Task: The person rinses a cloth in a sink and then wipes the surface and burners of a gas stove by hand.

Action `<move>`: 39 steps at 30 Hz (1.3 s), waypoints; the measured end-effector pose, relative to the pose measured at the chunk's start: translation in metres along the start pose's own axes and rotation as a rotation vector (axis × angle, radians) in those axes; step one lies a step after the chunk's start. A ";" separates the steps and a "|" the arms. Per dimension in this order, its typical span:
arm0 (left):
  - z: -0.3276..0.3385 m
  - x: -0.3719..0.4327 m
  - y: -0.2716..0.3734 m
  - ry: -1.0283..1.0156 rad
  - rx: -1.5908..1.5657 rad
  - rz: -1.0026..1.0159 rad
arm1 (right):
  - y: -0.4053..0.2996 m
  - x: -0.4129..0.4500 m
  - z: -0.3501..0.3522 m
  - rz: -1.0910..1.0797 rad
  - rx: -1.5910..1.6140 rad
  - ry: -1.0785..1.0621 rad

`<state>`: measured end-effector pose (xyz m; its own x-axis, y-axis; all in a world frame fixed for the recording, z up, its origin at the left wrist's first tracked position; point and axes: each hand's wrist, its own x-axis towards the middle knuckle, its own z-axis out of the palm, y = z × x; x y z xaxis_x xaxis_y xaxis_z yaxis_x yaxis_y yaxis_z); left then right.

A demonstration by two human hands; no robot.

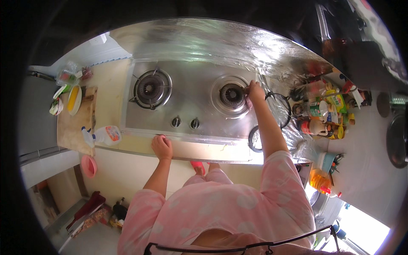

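Note:
A stainless-steel gas hob (185, 105) lies before me. Its right burner (232, 95) has no pan support on it, and my right hand (256, 91) is at its right edge, with a bit of pinkish cloth (249, 102) under the fingers. The left burner (149, 89) carries its metal pan support. My left hand (162, 147) rests on the counter's front edge, fingers curled, with nothing visible in it. A black pan support (288, 110) and a black ring (251, 140) lie right of the hob. Two knobs (176, 122) sit at the hob's front.
A spray bottle (108, 135) lies near a wooden cutting board (73, 124) on the left, which holds a plate with a yellow item (74, 98). Condiment bottles (315, 127) crowd the right side, near an oil bottle (319, 181). Foil (204, 38) lines the wall behind.

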<state>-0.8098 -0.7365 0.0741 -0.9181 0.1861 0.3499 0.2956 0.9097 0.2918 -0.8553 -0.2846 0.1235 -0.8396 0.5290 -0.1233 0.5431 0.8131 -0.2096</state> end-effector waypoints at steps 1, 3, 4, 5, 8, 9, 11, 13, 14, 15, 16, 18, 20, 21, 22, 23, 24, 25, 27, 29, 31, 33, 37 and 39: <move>0.000 0.000 0.000 0.002 0.007 -0.009 | 0.001 0.016 0.001 0.003 0.000 -0.107; -0.001 0.001 0.000 -0.014 -0.019 -0.016 | -0.006 0.032 -0.002 -0.077 0.034 -0.091; -0.002 0.002 0.001 -0.013 -0.012 -0.024 | -0.011 0.040 0.000 -0.086 0.036 -0.095; -0.002 0.002 0.002 -0.018 -0.031 -0.023 | -0.016 0.048 0.002 -0.150 0.023 -0.082; -0.006 0.005 0.005 -0.021 -0.050 -0.016 | -0.035 0.070 0.010 -0.287 -0.036 -0.056; -0.007 0.005 0.006 -0.018 -0.053 -0.009 | -0.046 0.073 0.013 -0.358 -0.083 -0.042; -0.008 0.006 0.005 -0.007 -0.057 -0.007 | -0.070 0.075 0.021 -0.376 -0.120 -0.041; -0.008 0.007 0.006 0.000 -0.070 -0.002 | -0.085 0.074 0.028 -0.406 -0.106 -0.032; -0.008 0.007 0.008 -0.032 -0.084 -0.018 | -0.091 0.071 0.031 -0.403 -0.133 -0.071; -0.011 0.006 0.006 -0.062 -0.089 -0.042 | -0.102 0.064 0.032 -0.415 -0.131 -0.077; -0.011 0.004 0.004 -0.060 -0.084 -0.051 | -0.111 0.055 0.030 -0.471 -0.163 -0.138; -0.011 0.003 0.004 -0.024 -0.062 -0.042 | -0.130 0.039 0.028 -0.508 -0.224 -0.220; -0.012 0.005 0.006 -0.022 -0.061 -0.040 | -0.135 0.022 0.031 -0.555 -0.182 -0.216; -0.013 0.006 0.008 -0.021 -0.062 -0.034 | -0.134 0.017 0.032 -0.597 -0.139 -0.210; -0.011 0.008 0.011 -0.018 -0.073 -0.026 | -0.129 0.014 0.037 -0.706 -0.166 -0.129; -0.009 0.010 0.014 -0.013 -0.063 -0.020 | -0.120 0.013 0.040 -0.695 -0.173 -0.121; -0.011 0.006 0.010 -0.009 -0.033 -0.034 | -0.130 -0.002 0.038 -0.716 -0.171 -0.172; -0.012 0.005 0.008 -0.006 -0.033 -0.039 | -0.132 -0.014 0.036 -0.730 -0.174 -0.218; -0.012 0.004 0.008 0.005 -0.010 -0.047 | -0.129 -0.035 0.029 -0.782 -0.102 -0.194; -0.012 0.006 0.010 0.023 -0.033 -0.037 | -0.123 -0.050 0.024 -0.836 -0.133 -0.228; -0.012 0.007 0.012 0.044 -0.058 -0.025 | -0.112 -0.060 0.021 -0.861 -0.129 -0.217; -0.013 0.007 0.013 0.040 -0.052 -0.031 | -0.106 -0.071 0.013 -0.933 0.001 -0.319; -0.013 0.004 0.009 0.042 -0.048 -0.052 | -0.119 -0.082 -0.002 -0.826 0.254 -0.393; -0.015 0.001 0.005 0.032 -0.040 -0.070 | -0.132 -0.072 -0.024 -0.593 0.342 -0.471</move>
<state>-0.8057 -0.7370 0.0890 -0.9282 0.1098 0.3556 0.2418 0.9043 0.3519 -0.8668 -0.4243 0.1830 -0.9434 -0.1825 -0.2768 0.0399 0.7662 -0.6413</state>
